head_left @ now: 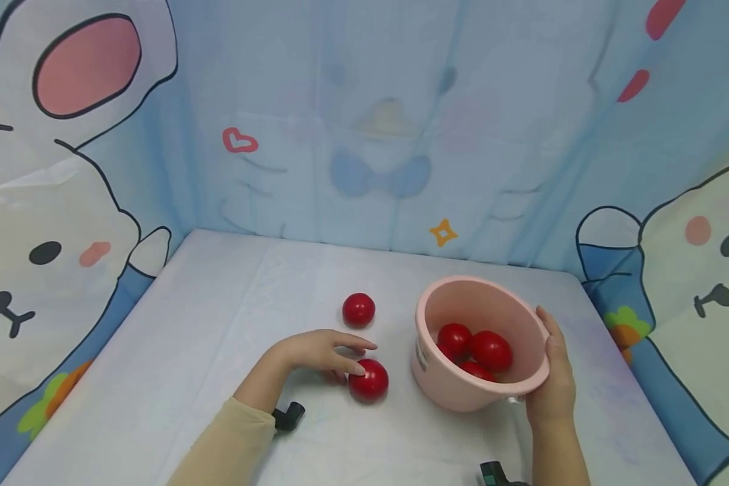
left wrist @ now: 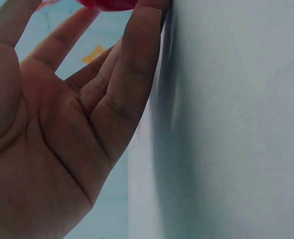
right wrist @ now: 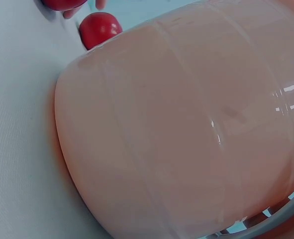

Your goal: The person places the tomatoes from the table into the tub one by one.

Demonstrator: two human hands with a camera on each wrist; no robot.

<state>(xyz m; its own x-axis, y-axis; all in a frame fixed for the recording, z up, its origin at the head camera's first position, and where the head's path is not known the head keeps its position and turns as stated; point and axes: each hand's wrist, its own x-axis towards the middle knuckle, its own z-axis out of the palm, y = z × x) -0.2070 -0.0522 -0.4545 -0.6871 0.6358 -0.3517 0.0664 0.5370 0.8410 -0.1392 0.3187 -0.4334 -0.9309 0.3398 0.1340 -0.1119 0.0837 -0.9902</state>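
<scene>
My left hand (head_left: 322, 352) reaches to a glossy red ball (head_left: 368, 381) on the table, thumb on its top and the other fingers loosely spread. In the left wrist view, the palm (left wrist: 42, 134) is turned to the camera, with the ball's edge (left wrist: 109, 4) beyond the fingers. A second red ball (head_left: 358, 310) lies farther back. My right hand (head_left: 555, 381) grips the right side of a pink bucket (head_left: 455, 388) at its rim. Several red balls (head_left: 491, 351) sit inside it. The bucket's wall (right wrist: 176, 124) fills most of the right wrist view, hiding the hand's fingers.
A white cloth covers the table (head_left: 267, 270). Behind it hangs a blue cartoon-print curtain (head_left: 304, 182), which also borders both sides. Dark wrist-camera mounts show by the left wrist (head_left: 288, 416) and right wrist (head_left: 495, 474).
</scene>
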